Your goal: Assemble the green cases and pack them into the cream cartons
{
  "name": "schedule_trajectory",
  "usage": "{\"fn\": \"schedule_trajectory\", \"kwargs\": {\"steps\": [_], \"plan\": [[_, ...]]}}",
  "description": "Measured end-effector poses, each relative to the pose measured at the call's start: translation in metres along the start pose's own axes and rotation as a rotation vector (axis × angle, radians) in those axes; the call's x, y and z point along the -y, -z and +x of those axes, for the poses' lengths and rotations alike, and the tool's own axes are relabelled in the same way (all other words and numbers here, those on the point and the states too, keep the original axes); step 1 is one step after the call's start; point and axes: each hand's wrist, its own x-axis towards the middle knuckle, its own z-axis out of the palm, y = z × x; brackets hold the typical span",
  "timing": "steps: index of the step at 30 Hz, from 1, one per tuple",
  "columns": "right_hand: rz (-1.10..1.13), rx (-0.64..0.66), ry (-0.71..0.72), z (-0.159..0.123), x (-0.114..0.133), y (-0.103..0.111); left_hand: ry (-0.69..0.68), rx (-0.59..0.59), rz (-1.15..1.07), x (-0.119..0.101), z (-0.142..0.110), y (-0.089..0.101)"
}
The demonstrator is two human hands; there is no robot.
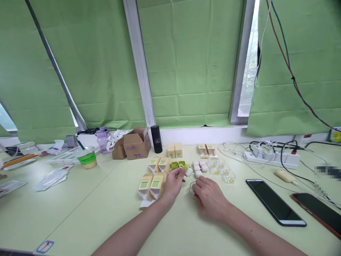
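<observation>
My left hand point(173, 183) is closed, thumb against the fingers, at a small green case point(187, 167) with a pale loop; the fingers partly hide it. Beside it sit more small green cases point(174, 165). My right hand point(209, 195) curls over a clear plastic container point(191, 187), of which only the left edge shows. Just beyond the hands lies a cluster of small pale pink blocks point(197, 167). To their right, several clear containers with yellow centres point(228, 176) stand together. Left of my left hand are open kraft boxes with green squares point(145, 186).
More kraft boxes point(174, 150) stand farther back, near a black bottle point(156, 139) and an open cardboard carton point(137, 144). A drink cup point(87, 158) is at left. Two phones point(275, 202) and a power strip point(271, 158) with tangled cables occupy the right side.
</observation>
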Motion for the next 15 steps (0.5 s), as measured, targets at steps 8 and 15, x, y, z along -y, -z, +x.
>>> {"fn": "schedule_trajectory", "kwargs": {"steps": [8,15], "plan": [[0.369,-0.122,-0.228,0.0,-0.028,-0.002,0.031,-0.038,0.024,-0.008,-0.003,0.002],[0.863,0.086,-0.327,0.001,-0.045,-0.027,0.057,-0.064,0.036,-0.012,-0.004,0.002]]}}
